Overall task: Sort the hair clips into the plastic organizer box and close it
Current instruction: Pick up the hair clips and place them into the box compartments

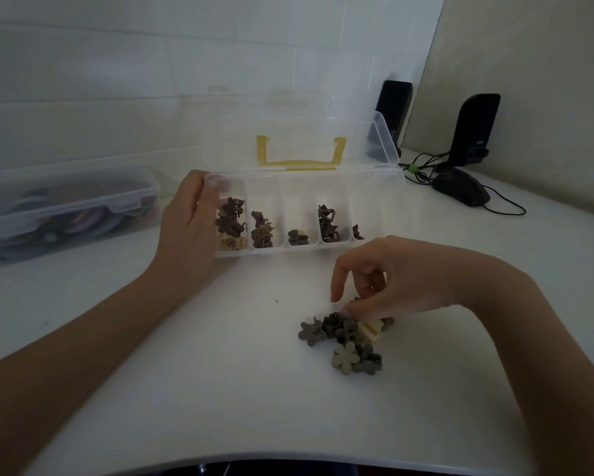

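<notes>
While left hand (189,221) steadies organizer box (374,201); right fingers (336,286) curled over clips (343,338)

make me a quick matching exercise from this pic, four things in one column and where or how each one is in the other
Things:
1. left hand
2. right hand
3. organizer lid
4. computer mouse

States:
A. raised open behind the compartments
B. fingers down on the loose pile of clips
C. on the table's far right, by a speaker
D. holding the organizer box at its left end

Pairs: 1-D, 2-B, 3-A, 4-C
</notes>
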